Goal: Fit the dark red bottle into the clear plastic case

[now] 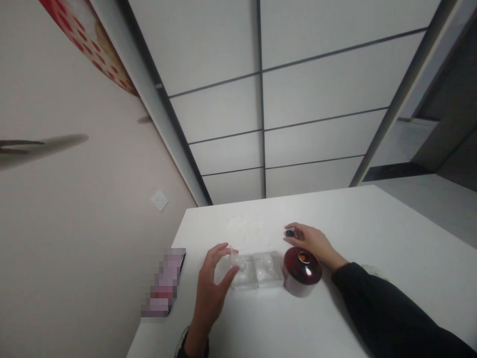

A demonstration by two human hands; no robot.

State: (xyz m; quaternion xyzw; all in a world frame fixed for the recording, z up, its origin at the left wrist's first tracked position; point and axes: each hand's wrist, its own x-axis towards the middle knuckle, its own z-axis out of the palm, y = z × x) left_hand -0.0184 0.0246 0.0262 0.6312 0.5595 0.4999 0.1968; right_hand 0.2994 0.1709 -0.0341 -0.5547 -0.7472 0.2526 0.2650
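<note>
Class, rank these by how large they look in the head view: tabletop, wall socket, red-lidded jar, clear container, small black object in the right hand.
1. Tabletop
2. Clear container and red-lidded jar: too alike to rank
3. Wall socket
4. Small black object

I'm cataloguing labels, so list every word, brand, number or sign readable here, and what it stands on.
There is no readable text anywhere.
Mauve oblong item with a dark edge: pixelated, so any print is unreadable.
Small black round object in the right hand: too small to tell.
Clear, boxy two-part container and round container with a glossy dark-red top: no legible marking.
</note>
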